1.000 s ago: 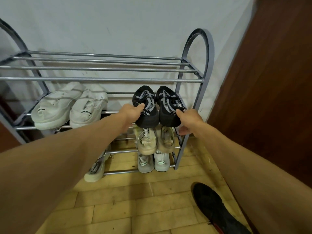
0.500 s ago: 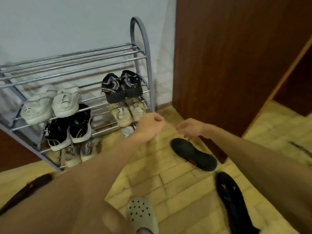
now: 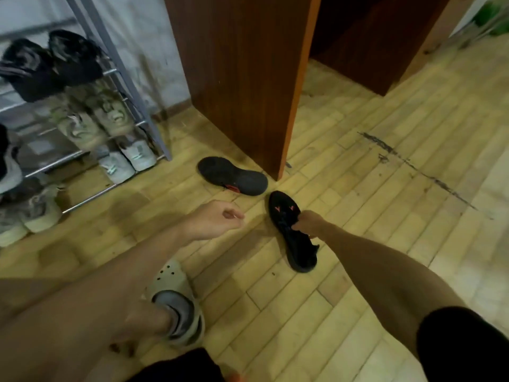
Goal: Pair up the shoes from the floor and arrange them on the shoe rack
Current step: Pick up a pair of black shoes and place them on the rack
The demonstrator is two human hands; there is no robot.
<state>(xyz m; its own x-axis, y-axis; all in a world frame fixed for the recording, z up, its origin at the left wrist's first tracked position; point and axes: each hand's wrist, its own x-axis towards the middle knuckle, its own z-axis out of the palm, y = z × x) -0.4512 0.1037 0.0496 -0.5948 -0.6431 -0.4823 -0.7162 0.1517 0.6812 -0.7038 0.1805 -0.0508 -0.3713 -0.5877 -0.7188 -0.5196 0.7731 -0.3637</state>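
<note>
While the right hand grips one black shoe on the floor, the second black shoe lies nearby, sole up. The left hand hangs loose, empty. The blurry shoe rack is cut off.

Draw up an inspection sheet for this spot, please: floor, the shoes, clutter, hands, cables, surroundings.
Surface: yellowish wood-strip floor with a dark scuff mark.
Job's things: shoe rack at left, holding several pairs; upturned black shoe lying sole up on the floor; second black shoe upright near it.
Clutter: nothing seen.
Grips: right hand grips the second black shoe; left hand is loosely curled and holds nothing.
Cables: nothing seen.
Surroundings: brown wooden cabinet; pale wall; the person's foot in a beige clog.
</note>
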